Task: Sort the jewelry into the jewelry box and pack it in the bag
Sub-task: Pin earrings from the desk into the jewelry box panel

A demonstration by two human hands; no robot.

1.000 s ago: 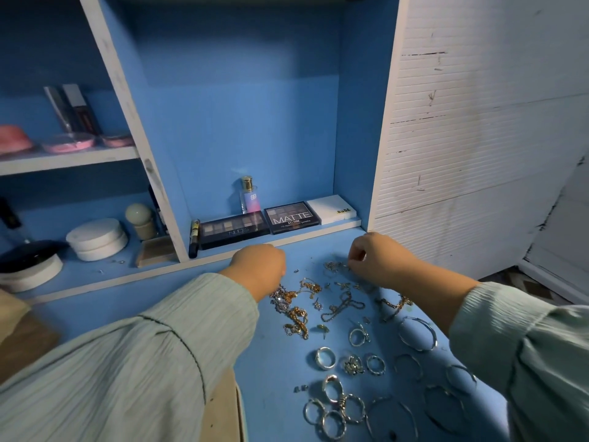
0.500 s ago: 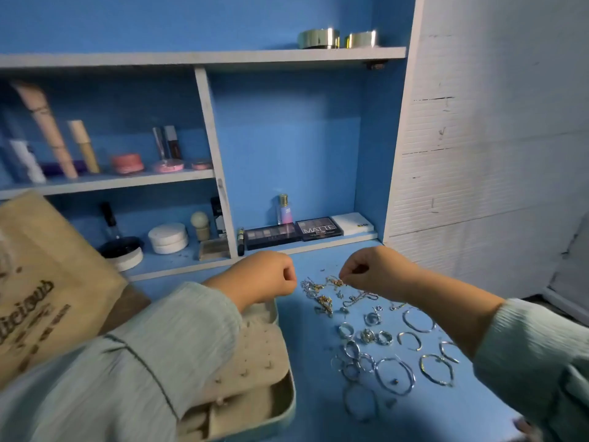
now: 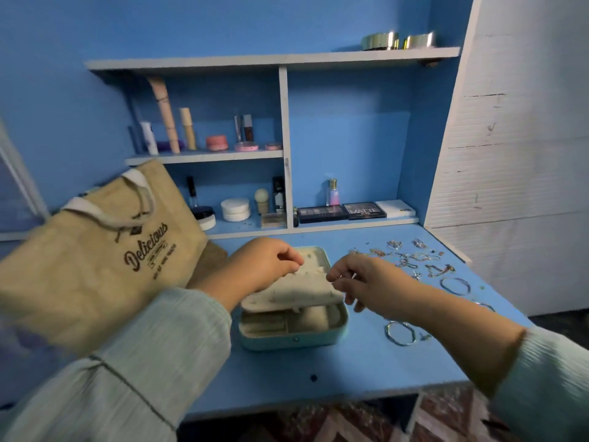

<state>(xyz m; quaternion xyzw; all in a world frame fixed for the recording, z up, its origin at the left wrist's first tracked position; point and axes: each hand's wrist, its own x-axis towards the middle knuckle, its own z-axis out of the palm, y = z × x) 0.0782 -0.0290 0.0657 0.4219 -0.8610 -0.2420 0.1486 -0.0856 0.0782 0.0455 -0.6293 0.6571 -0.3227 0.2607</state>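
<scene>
Head view: open pale-green jewelry box (image 3: pixel 288 341)

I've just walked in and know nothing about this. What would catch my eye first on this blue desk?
Probably the open pale-green jewelry box at the middle of the blue desk, with the left hand and the right hand hovering over its cream earring panel, fingers curled. To its right glitters a scatter of silver and gold rings, chains and bangles, and to its left leans a tan jute bag printed "Delicious".
</scene>
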